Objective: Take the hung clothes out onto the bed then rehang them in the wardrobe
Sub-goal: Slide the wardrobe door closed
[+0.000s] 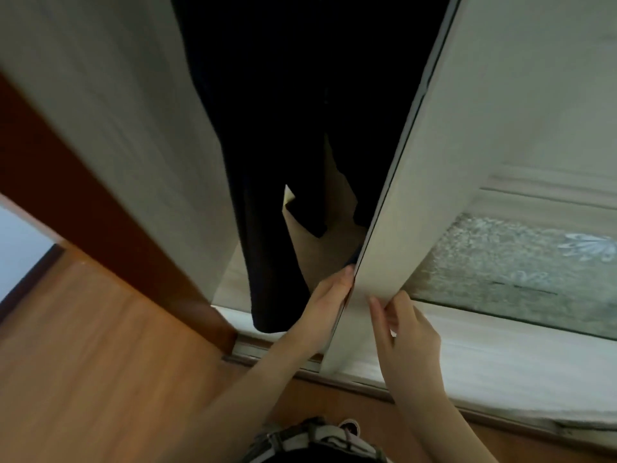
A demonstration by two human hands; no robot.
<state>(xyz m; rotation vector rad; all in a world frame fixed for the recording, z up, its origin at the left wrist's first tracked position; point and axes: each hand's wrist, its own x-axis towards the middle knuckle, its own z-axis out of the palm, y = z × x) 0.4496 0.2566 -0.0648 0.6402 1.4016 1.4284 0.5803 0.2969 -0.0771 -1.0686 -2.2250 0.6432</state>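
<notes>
Both hands are on the sliding door (417, 202): your left hand (329, 299) curls around its edge, your right hand (405, 332) presses flat on its face. Slide it evenly along the track (267, 349), keeping clear of the dark clothes (277, 135) hanging in the wardrobe (110, 105), with one hem draped just beside your left fingers.
</notes>
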